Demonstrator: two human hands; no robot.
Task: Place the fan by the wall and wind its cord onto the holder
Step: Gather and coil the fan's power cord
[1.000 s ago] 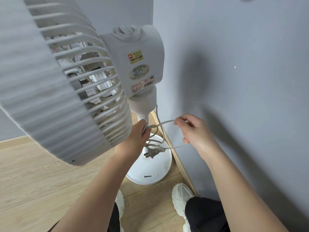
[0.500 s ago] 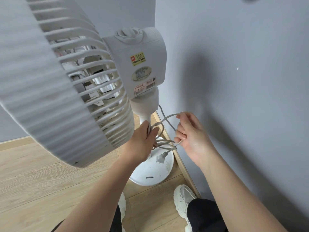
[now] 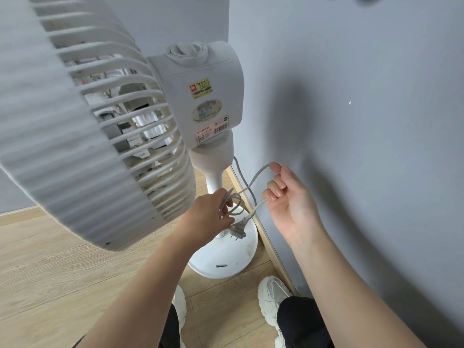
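One upright fan (image 3: 200, 101), cord (image 3: 258, 172) plug (image 3: 238, 229) prongs-down.

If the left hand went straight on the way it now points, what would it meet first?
Most likely the fan's pole, right beyond the left hand, which grips coils of cord. Depth is unclear, so its fingers may already touch the pole.

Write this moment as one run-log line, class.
fan by wall | left hand holds cord coils | right hand holds cord loop | plug dangling | winding unfinished
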